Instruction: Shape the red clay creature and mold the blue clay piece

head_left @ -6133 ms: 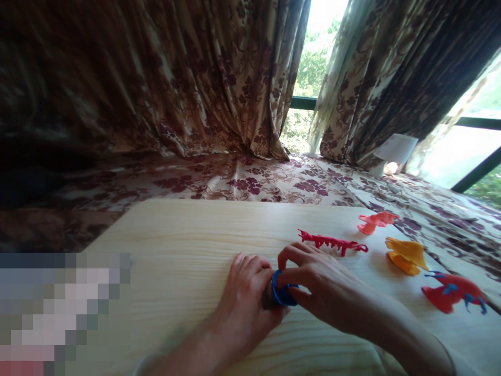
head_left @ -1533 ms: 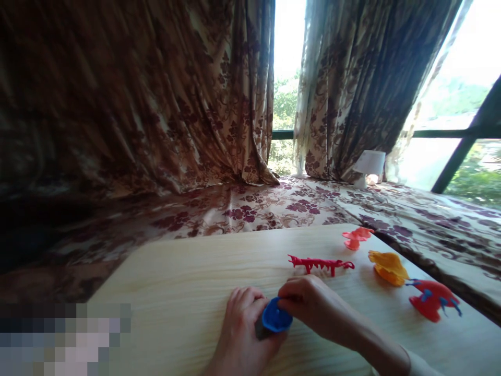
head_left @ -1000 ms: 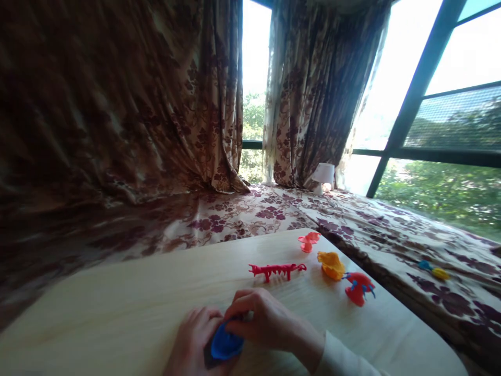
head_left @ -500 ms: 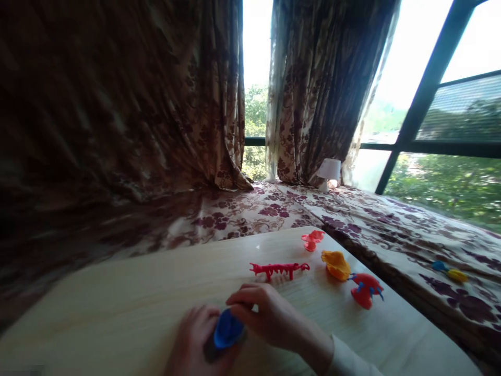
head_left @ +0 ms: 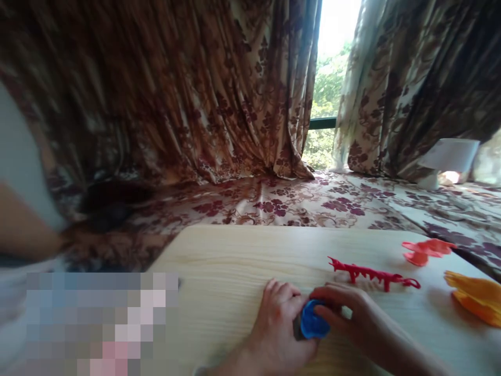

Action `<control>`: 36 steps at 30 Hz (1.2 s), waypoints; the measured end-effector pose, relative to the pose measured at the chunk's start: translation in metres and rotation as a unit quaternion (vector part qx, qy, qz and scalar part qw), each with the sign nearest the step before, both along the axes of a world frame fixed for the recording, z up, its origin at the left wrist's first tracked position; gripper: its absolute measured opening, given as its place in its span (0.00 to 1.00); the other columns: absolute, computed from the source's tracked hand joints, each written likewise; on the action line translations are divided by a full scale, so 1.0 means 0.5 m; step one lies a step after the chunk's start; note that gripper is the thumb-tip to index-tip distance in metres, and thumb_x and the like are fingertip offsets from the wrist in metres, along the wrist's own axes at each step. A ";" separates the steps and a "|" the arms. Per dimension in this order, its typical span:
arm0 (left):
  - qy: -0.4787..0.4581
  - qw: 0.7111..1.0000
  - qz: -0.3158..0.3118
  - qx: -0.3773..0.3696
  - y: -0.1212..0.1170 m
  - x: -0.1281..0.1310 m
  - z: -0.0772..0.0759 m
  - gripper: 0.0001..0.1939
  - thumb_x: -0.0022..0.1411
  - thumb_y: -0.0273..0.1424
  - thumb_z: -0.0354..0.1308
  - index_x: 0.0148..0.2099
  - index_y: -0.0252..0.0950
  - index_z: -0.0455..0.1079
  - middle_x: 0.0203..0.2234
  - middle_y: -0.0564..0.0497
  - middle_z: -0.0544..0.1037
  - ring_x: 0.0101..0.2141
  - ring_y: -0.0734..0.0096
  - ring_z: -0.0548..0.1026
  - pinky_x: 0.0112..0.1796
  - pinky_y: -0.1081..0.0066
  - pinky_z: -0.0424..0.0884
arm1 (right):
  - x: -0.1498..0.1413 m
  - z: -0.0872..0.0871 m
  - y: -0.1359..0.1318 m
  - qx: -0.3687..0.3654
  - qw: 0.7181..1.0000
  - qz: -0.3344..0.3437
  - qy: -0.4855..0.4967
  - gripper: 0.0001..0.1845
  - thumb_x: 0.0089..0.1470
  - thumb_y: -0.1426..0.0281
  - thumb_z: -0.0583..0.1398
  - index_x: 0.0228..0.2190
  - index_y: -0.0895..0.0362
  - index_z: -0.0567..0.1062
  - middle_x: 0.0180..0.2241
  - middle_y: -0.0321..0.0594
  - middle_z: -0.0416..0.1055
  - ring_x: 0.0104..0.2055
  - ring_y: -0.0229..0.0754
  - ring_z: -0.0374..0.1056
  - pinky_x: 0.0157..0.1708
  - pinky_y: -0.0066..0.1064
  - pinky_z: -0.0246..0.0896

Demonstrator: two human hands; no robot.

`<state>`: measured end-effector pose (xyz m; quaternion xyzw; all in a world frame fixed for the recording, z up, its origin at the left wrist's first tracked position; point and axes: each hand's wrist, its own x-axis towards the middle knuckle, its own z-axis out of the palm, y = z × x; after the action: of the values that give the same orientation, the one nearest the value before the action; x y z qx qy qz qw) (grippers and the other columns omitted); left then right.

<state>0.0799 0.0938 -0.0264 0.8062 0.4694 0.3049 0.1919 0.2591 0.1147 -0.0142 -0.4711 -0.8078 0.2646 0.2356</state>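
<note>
A blue clay-like, bowl-shaped piece (head_left: 314, 319) with a dark lower part is held low over the near side of the table. My left hand (head_left: 279, 326) is wrapped round its left side and base. At the piece's upper right edge, my right hand (head_left: 348, 310) pinches the rim between thumb and fingers. Just beyond the right hand stands a thin red figure (head_left: 371, 274) with short legs and a looped end. Most of the blue piece's underside is hidden by my left hand.
On the table's right side are a coral-red piece (head_left: 426, 251) and a yellow-orange piece (head_left: 475, 295). The pale wooden table (head_left: 235, 256) borders flowered fabric. A white lamp (head_left: 450, 156) stands near the curtains. At left, another person's arm (head_left: 23, 224) shows beside a blurred-out patch.
The view has swung left, so the hands and pieces appear further right. The person at left has come into view, while the red piece with blue spikes has left it. Both hands keep their hold.
</note>
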 end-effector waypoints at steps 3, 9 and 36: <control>-0.007 1.000 0.000 -0.010 0.002 -0.002 -0.009 0.17 0.45 0.29 0.63 0.41 0.41 0.74 0.36 0.50 0.75 0.41 0.62 0.71 0.55 0.53 0.57 | 0.000 -0.009 0.004 -0.004 1.000 0.021 0.007 0.13 0.59 0.65 0.55 0.30 0.55 0.77 0.29 0.39 0.74 0.31 0.41 0.69 0.30 0.28 0.62; -0.007 1.000 -0.010 -0.022 0.006 -0.006 -0.015 0.22 0.40 0.27 0.63 0.43 0.43 0.73 0.36 0.51 0.74 0.42 0.61 0.71 0.56 0.52 0.55 | 0.004 -0.010 0.002 0.028 0.999 0.027 0.031 0.16 0.61 0.64 0.53 0.28 0.55 0.77 0.28 0.41 0.74 0.31 0.41 0.71 0.30 0.28 0.66; -0.019 1.000 -0.010 0.002 0.018 0.002 -0.009 0.07 0.48 0.22 0.58 0.32 0.37 0.71 0.29 0.49 0.74 0.35 0.61 0.71 0.41 0.60 0.66 | -0.004 0.009 -0.007 0.062 0.994 -0.045 0.075 0.09 0.58 0.73 0.57 0.29 0.57 0.76 0.26 0.36 0.74 0.29 0.36 0.68 0.29 0.25 0.61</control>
<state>0.0807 0.1026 -0.0310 0.8053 0.4570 0.3193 0.2019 0.2569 0.1115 -0.0096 -0.4700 -0.7807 0.2376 0.3364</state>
